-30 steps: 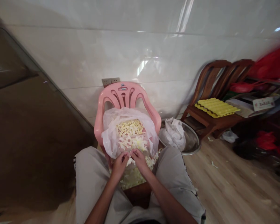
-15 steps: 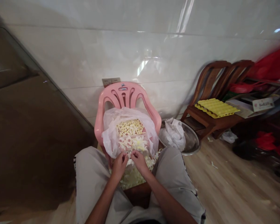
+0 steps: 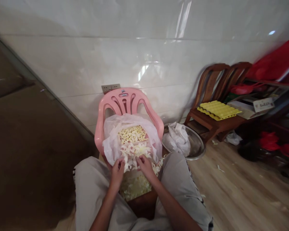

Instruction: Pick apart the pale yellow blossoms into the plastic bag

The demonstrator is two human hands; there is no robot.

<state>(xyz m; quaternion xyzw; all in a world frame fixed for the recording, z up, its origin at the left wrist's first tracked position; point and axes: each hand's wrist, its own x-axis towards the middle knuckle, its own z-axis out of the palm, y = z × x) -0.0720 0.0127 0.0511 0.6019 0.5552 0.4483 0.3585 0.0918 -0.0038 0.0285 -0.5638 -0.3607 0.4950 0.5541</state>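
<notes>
A pink plastic chair (image 3: 100,128) faces me, its seat covered by a white plastic bag (image 3: 110,128). On the bag lie a heap of small yellowish curved pieces (image 3: 132,134) and, nearer to me, limp white strips like flower petals (image 3: 135,150). My left hand (image 3: 117,169) is at the seat's front edge, fingertips pinched beside the white strips. A short gap to its right, my right hand (image 3: 144,166) also has its fingers pinched, at the near edge of the strips. Whatever sits in either pinch is too small to make out. Below lies a pile of pale pieces (image 3: 136,186) between my knees.
A metal basin (image 3: 197,149) holding a white bag (image 3: 179,139) stands right of the pink chair. Further right, a wooden chair (image 3: 204,120) carries yellow egg trays (image 3: 219,110). A brown panel (image 3: 33,144) rises at left; a tiled wall (image 3: 86,64) is behind.
My hands have moved apart, the left going left and the right shifting slightly right. The whole view has tilted a little.
</notes>
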